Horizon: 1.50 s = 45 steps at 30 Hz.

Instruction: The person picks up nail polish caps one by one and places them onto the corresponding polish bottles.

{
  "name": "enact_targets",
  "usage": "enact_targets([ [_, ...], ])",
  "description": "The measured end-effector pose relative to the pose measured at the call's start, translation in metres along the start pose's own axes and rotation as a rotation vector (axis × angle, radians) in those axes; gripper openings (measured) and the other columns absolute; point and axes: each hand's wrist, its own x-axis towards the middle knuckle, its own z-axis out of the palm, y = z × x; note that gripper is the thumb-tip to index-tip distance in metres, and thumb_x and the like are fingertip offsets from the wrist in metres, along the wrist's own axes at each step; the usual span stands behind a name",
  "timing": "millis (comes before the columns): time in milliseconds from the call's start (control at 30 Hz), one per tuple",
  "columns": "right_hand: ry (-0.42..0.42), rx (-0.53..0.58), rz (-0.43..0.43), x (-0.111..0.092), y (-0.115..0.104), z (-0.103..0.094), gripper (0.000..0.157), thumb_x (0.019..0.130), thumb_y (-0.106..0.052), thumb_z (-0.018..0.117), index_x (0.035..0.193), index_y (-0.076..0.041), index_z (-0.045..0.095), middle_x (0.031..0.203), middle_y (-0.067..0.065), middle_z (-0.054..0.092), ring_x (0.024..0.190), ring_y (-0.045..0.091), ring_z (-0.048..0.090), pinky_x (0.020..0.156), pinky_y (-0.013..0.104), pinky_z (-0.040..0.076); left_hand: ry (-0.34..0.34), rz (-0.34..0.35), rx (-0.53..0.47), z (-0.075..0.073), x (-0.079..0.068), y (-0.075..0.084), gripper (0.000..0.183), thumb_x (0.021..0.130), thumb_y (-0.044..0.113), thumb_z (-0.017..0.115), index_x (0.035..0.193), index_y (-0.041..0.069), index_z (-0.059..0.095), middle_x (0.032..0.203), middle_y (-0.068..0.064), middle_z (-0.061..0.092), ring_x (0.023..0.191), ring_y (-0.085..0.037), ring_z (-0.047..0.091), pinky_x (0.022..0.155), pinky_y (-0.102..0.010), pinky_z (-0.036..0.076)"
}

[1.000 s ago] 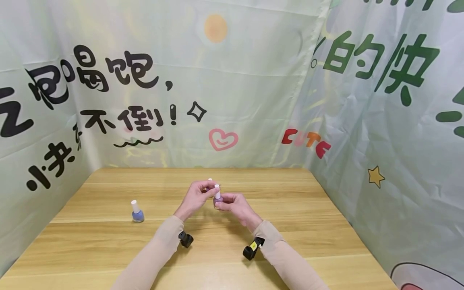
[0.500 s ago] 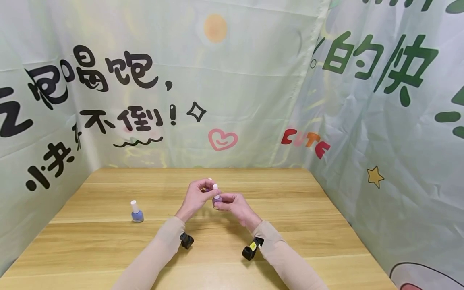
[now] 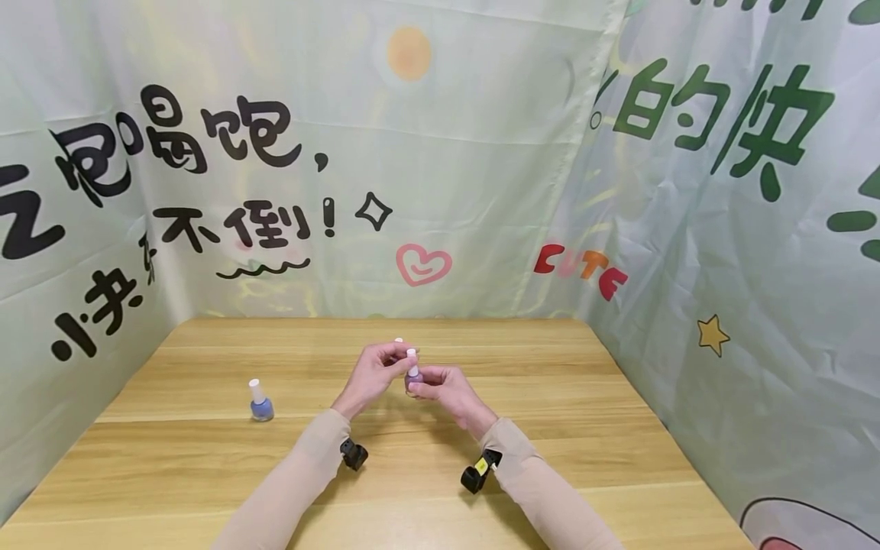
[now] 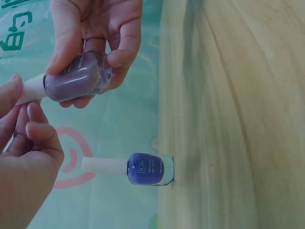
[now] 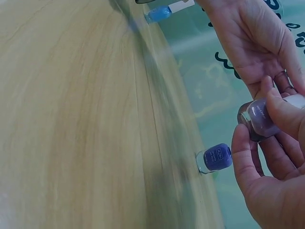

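My right hand (image 3: 450, 393) holds a mauve nail polish bottle (image 4: 76, 78) by its glass body, between thumb and fingers. My left hand (image 3: 374, 373) pinches the white cap (image 4: 33, 89) of that same bottle. In the head view the bottle is upright above the table, cap on top. Behind the hands a dark purple nail polish bottle (image 4: 145, 168) stands on the table; the head view shows mostly its cap (image 3: 399, 341). A blue nail polish bottle (image 3: 261, 405) with a white cap stands to the left, apart from both hands.
The wooden table (image 3: 550, 458) carries the bottles. Printed fabric (image 3: 481, 153) hangs behind it and along both sides. A black wrist camera (image 3: 354, 454) sits on the left sleeve and another camera (image 3: 476, 473) on the right.
Both hands stay around the mauve nail polish bottle in nearly the same place. The left fingers shift slightly at its cap. The blue bottle stands where it was.
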Motion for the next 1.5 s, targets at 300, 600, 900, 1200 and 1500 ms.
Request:
enact_targets([
  [300,0.008,-0.017,-0.021,-0.009,-0.022,0.006,0.033,0.085,0.001,0.060,0.114,0.014,0.053,0.105,0.024,0.061,0.087,0.019,0.063,0.086,0.050,0.042,-0.031,-0.017,-0.043,-0.001,0.004,0.001,0.029,0.086,0.014,0.063,0.113,0.004,0.061,0.098,-0.012,0.064,0.090,-0.030,0.057,0.077,-0.039,0.047],
  [600,0.013,-0.016,-0.018,-0.011,-0.027,0.006,0.032,0.084,0.001,0.061,0.113,0.012,0.055,0.105,0.024,0.061,0.090,0.024,0.063,0.083,0.041,0.047,0.090,-0.015,-0.036,0.003,0.006,0.000,0.023,0.076,0.013,0.073,0.093,0.001,0.064,0.083,-0.008,0.064,0.081,-0.035,0.055,0.067,-0.030,0.046],
  [900,0.013,-0.023,-0.014,-0.011,-0.024,0.005,0.035,0.084,0.000,0.062,0.115,0.014,0.053,0.105,0.024,0.061,0.087,0.019,0.063,0.086,0.050,0.042,0.064,0.001,-0.025,0.004,0.008,-0.008,0.018,0.080,0.016,0.070,0.092,0.003,0.067,0.082,-0.007,0.064,0.076,-0.029,0.054,0.062,-0.027,0.045],
  [1200,0.013,0.010,-0.013,-0.002,0.000,-0.001,0.036,0.082,-0.005,0.065,0.114,0.009,0.056,0.103,0.019,0.064,0.085,0.018,0.064,0.079,0.037,0.049,-0.004,-0.034,-0.040,0.002,0.006,-0.019,0.022,0.086,0.022,0.063,0.104,0.009,0.066,0.093,-0.011,0.064,0.082,-0.021,0.057,0.077,-0.046,0.046],
  [1500,0.043,-0.005,-0.003,-0.003,0.001,0.001,0.033,0.081,-0.007,0.067,0.111,0.006,0.060,0.100,0.016,0.066,0.085,0.019,0.063,0.080,0.038,0.049,0.099,-0.053,0.014,0.006,-0.001,0.002,0.023,0.076,0.013,0.073,0.095,0.002,0.066,0.082,-0.008,0.064,0.078,-0.032,0.055,0.063,-0.027,0.045],
])
